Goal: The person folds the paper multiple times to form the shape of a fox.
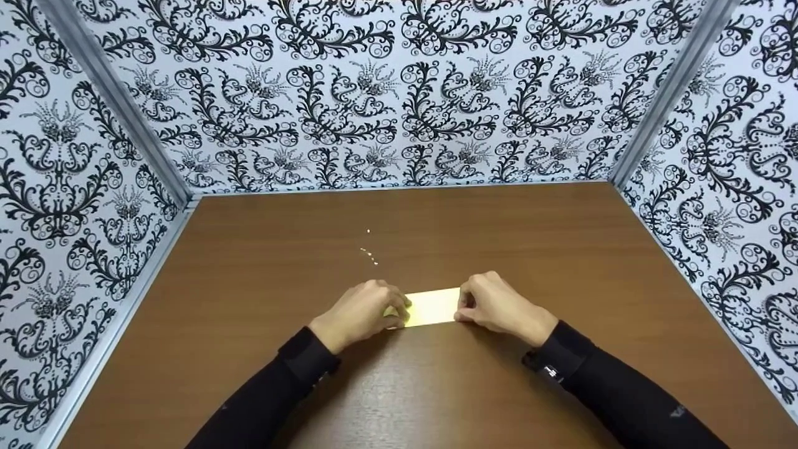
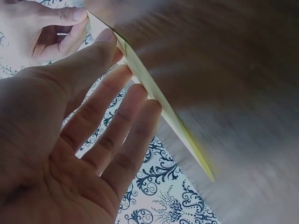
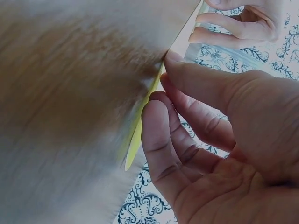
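A bright yellow strip of paper (image 1: 431,307) stretches between my two hands, low over the brown table. My left hand (image 1: 366,310) pinches its left end, thumb on the near side and fingertips behind it. At the other end, the thumb and fingers of my right hand (image 1: 502,308) pinch the paper. The left wrist view shows the yellow paper (image 2: 159,100) nearly edge-on, with a crease near the thumb and a long pointed end past the fingers. From the right wrist, its other end (image 3: 134,148) also narrows beyond the fingertips.
Several tiny white bits (image 1: 370,254) lie on the brown table (image 1: 280,249) beyond my left hand. Walls with a black-and-white scroll pattern (image 1: 399,93) enclose the table at the back and both sides, with grey metal posts (image 1: 118,106) at the corners.
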Demonstrator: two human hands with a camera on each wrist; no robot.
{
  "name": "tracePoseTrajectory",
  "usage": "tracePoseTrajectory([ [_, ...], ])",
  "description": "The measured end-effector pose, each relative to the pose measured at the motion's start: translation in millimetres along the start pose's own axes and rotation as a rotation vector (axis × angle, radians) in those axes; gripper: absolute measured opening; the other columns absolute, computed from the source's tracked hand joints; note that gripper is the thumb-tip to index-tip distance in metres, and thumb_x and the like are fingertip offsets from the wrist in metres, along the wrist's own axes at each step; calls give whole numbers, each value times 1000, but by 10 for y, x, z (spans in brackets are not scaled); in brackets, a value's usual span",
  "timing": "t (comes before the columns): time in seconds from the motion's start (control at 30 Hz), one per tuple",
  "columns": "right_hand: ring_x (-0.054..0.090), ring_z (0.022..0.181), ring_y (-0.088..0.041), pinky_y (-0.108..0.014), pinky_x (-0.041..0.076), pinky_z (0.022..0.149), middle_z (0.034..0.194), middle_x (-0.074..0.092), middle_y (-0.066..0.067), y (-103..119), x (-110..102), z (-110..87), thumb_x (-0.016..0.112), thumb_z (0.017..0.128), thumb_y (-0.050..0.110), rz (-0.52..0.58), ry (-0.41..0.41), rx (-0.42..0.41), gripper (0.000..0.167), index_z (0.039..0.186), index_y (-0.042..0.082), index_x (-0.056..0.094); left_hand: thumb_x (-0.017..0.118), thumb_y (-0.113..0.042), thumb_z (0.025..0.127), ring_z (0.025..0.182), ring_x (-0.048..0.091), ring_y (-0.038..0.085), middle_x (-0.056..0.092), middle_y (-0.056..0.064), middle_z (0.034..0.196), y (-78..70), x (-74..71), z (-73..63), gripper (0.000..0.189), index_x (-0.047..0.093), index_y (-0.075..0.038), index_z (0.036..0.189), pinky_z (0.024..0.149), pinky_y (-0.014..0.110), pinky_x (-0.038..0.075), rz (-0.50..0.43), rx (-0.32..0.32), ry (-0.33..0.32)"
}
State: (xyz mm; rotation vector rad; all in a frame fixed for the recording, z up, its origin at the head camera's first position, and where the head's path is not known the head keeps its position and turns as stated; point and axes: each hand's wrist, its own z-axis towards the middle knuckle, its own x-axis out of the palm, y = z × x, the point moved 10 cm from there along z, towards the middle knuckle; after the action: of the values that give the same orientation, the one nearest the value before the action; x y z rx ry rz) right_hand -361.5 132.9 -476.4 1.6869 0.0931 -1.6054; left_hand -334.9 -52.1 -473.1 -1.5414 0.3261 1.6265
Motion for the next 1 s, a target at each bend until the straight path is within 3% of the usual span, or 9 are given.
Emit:
tracePoseTrajectory([
  [0.37, 70, 78, -10, -29, 61, 74, 89, 81, -4, 107, -82, 124, 96, 97, 10, -39, -40, 20, 8, 94, 8, 89, 98, -21, 97, 108, 83, 22, 89, -2, 117, -37, -11, 42, 10, 92, -19, 104, 90, 42, 71, 72, -20, -28],
  [0.53, 70, 81, -15, -32, 61, 75, 91, 79, -8, 175, -46, 170, 97, 94, 12, -58, -34, 6, 11, 98, 5, 89, 98, -23, 96, 101, 79, 22, 87, -5, 108, -41, -17, 60, 10, 91, -22, 103, 83, 45, 70, 106, -30, -43],
  [1.0, 71, 85, -15, -32, 61, 74, 95, 82, -7, 195, 64, 158, 102, 88, 9, -66, -5, -20, 17, 97, 4, 88, 100, -27, 95, 94, 79, 22, 84, 1, 104, -37, -16, 107, 12, 93, -20, 102, 76, 43, 70, 106, -85, -73],
])
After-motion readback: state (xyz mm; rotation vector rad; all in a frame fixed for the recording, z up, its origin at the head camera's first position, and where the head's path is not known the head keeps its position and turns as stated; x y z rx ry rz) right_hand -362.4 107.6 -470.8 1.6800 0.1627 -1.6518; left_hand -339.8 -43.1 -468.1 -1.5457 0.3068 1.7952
